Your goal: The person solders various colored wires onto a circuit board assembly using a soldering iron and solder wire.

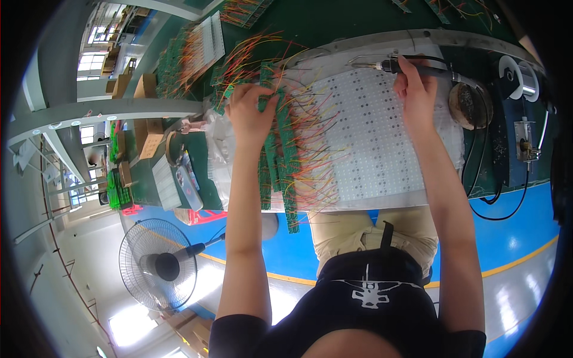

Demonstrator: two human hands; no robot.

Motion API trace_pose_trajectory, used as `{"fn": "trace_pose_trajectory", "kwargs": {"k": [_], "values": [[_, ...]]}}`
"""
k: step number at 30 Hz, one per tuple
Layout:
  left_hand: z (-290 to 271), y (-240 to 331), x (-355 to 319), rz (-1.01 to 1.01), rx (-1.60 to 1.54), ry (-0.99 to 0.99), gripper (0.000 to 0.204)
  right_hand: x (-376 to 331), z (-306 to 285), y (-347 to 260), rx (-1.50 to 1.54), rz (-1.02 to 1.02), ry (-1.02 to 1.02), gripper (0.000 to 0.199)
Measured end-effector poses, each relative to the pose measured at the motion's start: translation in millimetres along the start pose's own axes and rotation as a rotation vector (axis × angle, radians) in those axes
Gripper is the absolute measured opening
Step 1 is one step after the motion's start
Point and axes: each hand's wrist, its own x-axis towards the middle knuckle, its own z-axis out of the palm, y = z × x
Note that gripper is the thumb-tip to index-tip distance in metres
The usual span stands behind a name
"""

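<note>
Narrowly, the left hand (249, 111) curls over the boards (287, 146) — what it holds, I cannot tell; the right hand (418, 92) grips the iron (389, 65) — partly covering it.

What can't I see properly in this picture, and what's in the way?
All in the head view:
- Left hand: anything between its fingertips is too small to tell.
- Green circuit boards: partly hidden behind the left hand and forearm.
- Black-handled tool: the right hand covers part of its handle.
- Fan: its pole's far end disappears behind the left forearm.
- Black shirt: cut off by the bottom edge.
</note>
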Motion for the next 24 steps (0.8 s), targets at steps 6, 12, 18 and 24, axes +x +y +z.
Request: {"fn": "trace_pose_trajectory", "kwargs": {"k": [6, 12, 18, 24], "values": [[4, -4, 4, 0.007, -0.065, -0.034, 0.014, 0, 0, -1, -0.007, 0.007, -0.015, 0.013], [6, -9, 5, 0.017, -0.111, -0.026, 0.015, 0, 2, -2, 0.009, 0.029, -0.012, 0.013], [5, -7, 5, 0.026, -0.105, -0.047, 0.015, -1, 6, -6, -0.057, 0.027, 0.024, 0.012], [6, -10, 7, 0.084, -0.109, -0.063, 0.014, -1, 6, -6, -0.051, 0.033, 0.022, 0.012]]}}
